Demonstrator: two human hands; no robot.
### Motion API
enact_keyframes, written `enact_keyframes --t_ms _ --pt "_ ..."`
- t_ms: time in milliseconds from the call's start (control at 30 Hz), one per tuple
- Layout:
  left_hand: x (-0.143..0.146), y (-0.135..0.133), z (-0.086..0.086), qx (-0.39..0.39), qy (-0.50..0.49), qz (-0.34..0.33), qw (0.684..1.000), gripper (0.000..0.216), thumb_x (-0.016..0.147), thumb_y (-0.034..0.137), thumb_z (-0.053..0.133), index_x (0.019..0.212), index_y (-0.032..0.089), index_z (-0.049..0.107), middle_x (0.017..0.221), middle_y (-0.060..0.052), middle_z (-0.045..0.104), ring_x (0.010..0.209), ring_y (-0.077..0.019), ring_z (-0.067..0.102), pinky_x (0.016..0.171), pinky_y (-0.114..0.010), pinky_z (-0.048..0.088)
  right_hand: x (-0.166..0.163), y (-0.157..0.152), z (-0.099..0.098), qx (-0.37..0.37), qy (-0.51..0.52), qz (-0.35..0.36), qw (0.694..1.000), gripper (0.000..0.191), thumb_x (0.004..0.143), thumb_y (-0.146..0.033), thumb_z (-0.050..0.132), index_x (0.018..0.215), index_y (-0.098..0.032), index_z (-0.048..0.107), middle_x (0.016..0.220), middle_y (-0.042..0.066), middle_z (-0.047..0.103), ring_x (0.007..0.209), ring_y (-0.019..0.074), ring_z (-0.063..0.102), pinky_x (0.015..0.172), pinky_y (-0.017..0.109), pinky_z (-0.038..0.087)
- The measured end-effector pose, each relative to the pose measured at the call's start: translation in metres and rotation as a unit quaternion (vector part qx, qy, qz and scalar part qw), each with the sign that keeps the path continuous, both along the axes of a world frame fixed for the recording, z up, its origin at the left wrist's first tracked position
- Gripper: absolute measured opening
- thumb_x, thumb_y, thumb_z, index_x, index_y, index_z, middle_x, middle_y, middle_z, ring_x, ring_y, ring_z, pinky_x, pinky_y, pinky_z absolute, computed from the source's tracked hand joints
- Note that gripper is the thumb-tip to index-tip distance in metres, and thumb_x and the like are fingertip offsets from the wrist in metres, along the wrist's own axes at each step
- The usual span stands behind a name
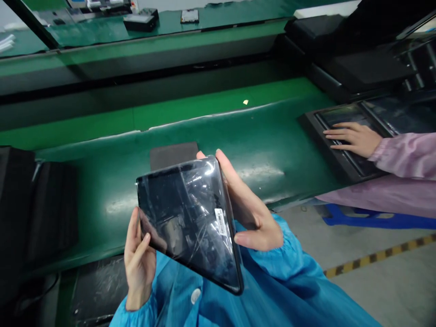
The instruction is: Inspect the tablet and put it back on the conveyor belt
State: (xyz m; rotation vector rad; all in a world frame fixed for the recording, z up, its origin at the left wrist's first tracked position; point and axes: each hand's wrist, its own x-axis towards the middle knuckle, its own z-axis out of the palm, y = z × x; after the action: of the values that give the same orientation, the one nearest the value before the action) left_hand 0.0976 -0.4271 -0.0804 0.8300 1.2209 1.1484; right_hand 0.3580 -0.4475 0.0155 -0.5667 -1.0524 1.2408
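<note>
I hold a black tablet [185, 218] wrapped in glossy clear film in front of my chest, tilted, above my blue smock. My left hand [138, 259] grips its lower left edge, thumb on the screen side. My right hand [250, 211] clasps the right edge, fingers behind the top corner. A small white barcode label [220, 221] sits near the right edge of the tablet.
A green conveyor belt [272, 136] runs in front of me with a dark foam pad [173, 154] on it. At the right, a co-worker's hand [352, 138] in a pink sleeve rests on a black tray [327, 136]. Black stacked trays [34, 209] stand at the left.
</note>
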Motion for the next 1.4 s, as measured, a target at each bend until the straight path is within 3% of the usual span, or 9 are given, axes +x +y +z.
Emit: enact_keyframes --t_ms 133,267,400,500,700,900,1033,1133,1400 --pt "0.002 0.000 0.004 0.008 -0.006 0.004 1.000 0.052 0.090 0.024 0.075 0.141 0.036 0.066 0.162 0.005 0.049 0.158 -0.0213 0.028 0.128 -0.029 0.025 -0.008 -0.006 0.016 -0.050 -0.042 -0.049 0.997 0.074 0.100 -0.046 0.064 0.165 -0.037 0.030 0.171 -0.005 0.026 0.158 0.0300 0.019 0.127 0.051 0.017" --pt "0.004 -0.001 0.007 -0.007 -0.014 0.013 1.000 0.054 0.087 0.027 0.080 0.140 0.033 0.068 0.159 0.003 0.052 0.155 -0.0210 0.036 0.117 -0.017 0.039 -0.005 -0.008 0.020 -0.101 -0.067 -0.017 0.992 0.078 0.101 -0.048 0.062 0.167 -0.039 0.022 0.173 -0.006 0.019 0.158 0.0281 0.018 0.127 0.047 0.019" --pt "0.006 -0.002 0.008 -0.019 -0.007 0.023 1.000 0.058 0.082 0.031 0.085 0.138 0.032 0.069 0.159 0.001 0.053 0.156 -0.0258 0.033 0.125 -0.026 0.032 -0.003 -0.003 0.007 -0.028 -0.044 -0.003 0.999 0.104 0.091 -0.048 0.079 0.169 -0.034 0.012 0.174 -0.003 0.012 0.159 0.0295 0.009 0.127 0.049 0.016" --pt "0.007 -0.003 0.008 -0.024 -0.001 0.024 0.999 0.060 0.080 0.033 0.087 0.138 0.032 0.069 0.158 0.000 0.054 0.158 -0.0296 0.028 0.129 -0.034 0.025 -0.003 -0.001 -0.002 0.011 0.010 -0.011 1.000 0.100 0.091 -0.045 0.080 0.168 -0.033 0.018 0.174 -0.003 0.017 0.160 0.0279 0.006 0.126 0.049 0.012" --pt "0.005 -0.005 0.005 -0.036 -0.023 0.024 0.999 0.062 0.081 0.029 0.085 0.140 0.033 0.067 0.161 0.001 0.050 0.159 -0.0292 0.024 0.131 -0.039 0.017 0.009 -0.004 -0.005 -0.047 0.047 0.072 0.995 0.096 0.093 -0.027 0.077 0.165 -0.043 0.017 0.174 -0.010 0.009 0.159 0.0248 -0.007 0.126 0.048 0.014" --pt "0.002 -0.006 0.001 -0.030 -0.011 0.020 0.999 0.061 0.084 0.028 0.082 0.142 0.033 0.066 0.161 0.001 0.049 0.159 -0.0277 0.025 0.131 -0.038 0.017 0.019 -0.002 -0.007 -0.049 0.042 0.121 0.991 0.097 0.094 -0.024 0.077 0.164 -0.049 0.014 0.174 -0.014 0.003 0.159 0.0232 -0.010 0.127 0.046 0.014" --pt "0.001 -0.006 0.000 -0.039 -0.018 0.020 0.999 0.065 0.084 0.028 0.082 0.146 0.033 0.062 0.163 0.001 0.047 0.160 -0.0292 0.022 0.131 -0.041 0.018 0.021 -0.001 -0.012 -0.055 0.046 0.149 0.986 0.098 0.094 -0.022 0.078 0.162 -0.054 0.014 0.174 -0.015 -0.003 0.161 0.0266 0.000 0.122 0.044 0.037" --pt "0.003 -0.006 0.003 -0.028 -0.018 0.031 0.999 0.060 0.084 0.026 0.082 0.142 0.032 0.066 0.161 0.002 0.051 0.158 -0.0277 0.029 0.131 -0.039 0.021 0.022 -0.001 -0.020 -0.049 0.068 0.149 0.985 0.099 0.093 -0.024 0.080 0.163 -0.052 0.016 0.175 -0.013 0.003 0.161 0.0273 0.007 0.099 0.031 0.058" --pt "-0.012 0.000 0.010 -0.084 0.003 0.028 0.996 0.077 0.065 0.039 0.095 0.136 0.028 0.070 0.144 -0.004 0.065 0.151 -0.0329 0.042 0.129 -0.042 0.028 0.024 -0.010 -0.024 -0.095 0.114 0.159 0.976 0.107 0.090 -0.017 0.084 0.163 -0.052 0.014 0.168 -0.004 0.034 0.147 0.0258 0.045 0.083 0.026 0.056"
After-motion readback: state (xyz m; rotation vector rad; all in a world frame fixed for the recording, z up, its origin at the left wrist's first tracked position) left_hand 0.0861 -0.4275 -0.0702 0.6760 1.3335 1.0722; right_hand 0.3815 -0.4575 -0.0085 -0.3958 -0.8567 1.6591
